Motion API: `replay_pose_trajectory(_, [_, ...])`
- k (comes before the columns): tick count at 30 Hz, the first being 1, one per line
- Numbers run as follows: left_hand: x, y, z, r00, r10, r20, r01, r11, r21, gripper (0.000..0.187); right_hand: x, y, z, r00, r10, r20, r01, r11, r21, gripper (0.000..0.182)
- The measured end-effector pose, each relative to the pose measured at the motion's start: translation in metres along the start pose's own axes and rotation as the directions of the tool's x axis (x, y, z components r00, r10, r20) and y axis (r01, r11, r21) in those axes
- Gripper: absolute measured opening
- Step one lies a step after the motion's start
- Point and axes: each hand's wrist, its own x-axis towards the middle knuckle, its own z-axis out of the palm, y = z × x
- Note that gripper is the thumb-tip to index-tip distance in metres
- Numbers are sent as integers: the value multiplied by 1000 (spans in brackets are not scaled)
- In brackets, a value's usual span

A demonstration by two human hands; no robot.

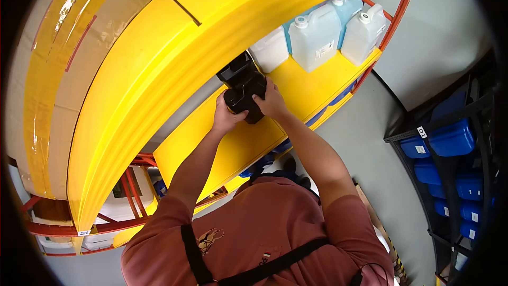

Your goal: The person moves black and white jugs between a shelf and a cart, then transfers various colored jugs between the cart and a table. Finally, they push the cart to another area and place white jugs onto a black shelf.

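A glossy black object (247, 91) with a rounded end and angular edges stands over the yellow shelf (211, 153); its exact kind I cannot tell. My left hand (226, 114) grips its near left side, thumb laid across the front. Around its right side my right hand (271, 100) is closed, with the thumb on top. Right behind it is another black piece (236, 69), partly hidden under the upper shelf. A white jug (270, 49) stands just to the right of the black things.
Several translucent jugs, among them a capped one (316, 39), fill the shelf's right end. Low overhead curves the yellow upper shelf (159, 47), with a taped cardboard box (47, 90) on it. Off to the right, a black rack (434, 122) holds blue bins (451, 139).
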Motion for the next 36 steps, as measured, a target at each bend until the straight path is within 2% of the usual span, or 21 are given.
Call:
replay_pose_trajectory(4, [37,-2,-6,999,44,19,-45,999,13,84,22,24,3,997,18,79,-18,1000,-1,88])
replay_pose_trajectory(6, [42,15,-10,989,-133,69,143,976,-165,95,30,27,8,994,57,93,-52,997,-52,89])
replay_pose_trajectory(7, [45,14,-11,989,-133,67,143,975,-170,95,33,27,8,989,97,114,-85,991,-103,90])
replay_pose_trajectory(9, [55,4,-18,942,-278,189,298,950,-87,99,32,23,5,984,109,140,-92,988,-124,91])
replay_pose_trajectory(10, [59,-12,-21,944,-278,177,298,950,-94,99,34,20,4,979,123,165,-101,985,-137,92])
replay_pose_trajectory(12, [67,-55,-17,961,-137,240,163,983,-88,101,43,28,6,972,106,211,-82,990,-118,95])
replay_pose_trajectory(14, [69,-69,-11,967,-143,210,163,983,-80,103,46,39,11,961,93,262,-70,993,-97,99])
replay_pose_trajectory(16, [59,-55,-10,972,-157,175,172,982,-76,104,44,41,13,980,58,192,-61,998,8,97])
replay_pose_trajectory(18, [39,-23,-5,964,-196,182,247,912,-327,106,30,31,7,983,63,170,-70,997,39,95])
replay_pose_trajectory(20, [8,-18,10,961,-267,-64,249,945,-211,103,11,31,11,983,55,173,-68,995,69,94])
replay_pose_trajectory(21, [-12,-17,15,911,-402,-90,378,903,-203,99,-1,43,18,989,57,138,-64,997,42,89])
replay_pose_trajectory(22, [-37,-11,16,918,-379,-117,351,914,-205,95,-14,52,21,992,52,111,-54,998,12,85])
replay_pose_trajectory(23, [-67,0,17,921,-361,-148,328,922,-204,92,-34,51,18,985,28,172,-29,1000,2,85])
replay_pose_trajectory(24, [-98,14,18,914,-338,-226,289,931,-224,74,-53,46,10,961,26,277,-69,987,144,80])
replay_pose_trajectory(25, [-128,13,20,913,-357,-197,312,923,-227,68,-68,40,4,926,14,378,-128,952,276,74])
replay_pose_trajectory(27, [-192,16,19,911,-375,-172,350,923,-160,51,-101,41,0,854,-36,519,-119,958,262,66])
replay_pose_trajectory(29, [-252,18,21,874,-429,-229,362,888,-283,40,-134,39,4,765,-56,641,-131,962,240,57])
replay_pose_trajectory(31, [-306,18,28,722,-614,-320,462,772,-437,28,-160,32,9,605,-66,793,-115,979,169,47])
replay_pose_trajectory(32, [-334,13,29,637,-697,-329,502,699,-509,26,-170,26,13,567,-79,820,-89,984,157,47])
replay_pose_trajectory(34, [-393,-13,40,538,-726,-427,465,679,-569,25,-195,10,30,434,-141,890,-85,977,196,43])
replay_pose_trajectory(36, [-448,-21,37,255,-881,-400,563,471,-679,26,-211,-9,54,278,-149,949,-45,985,168,40])
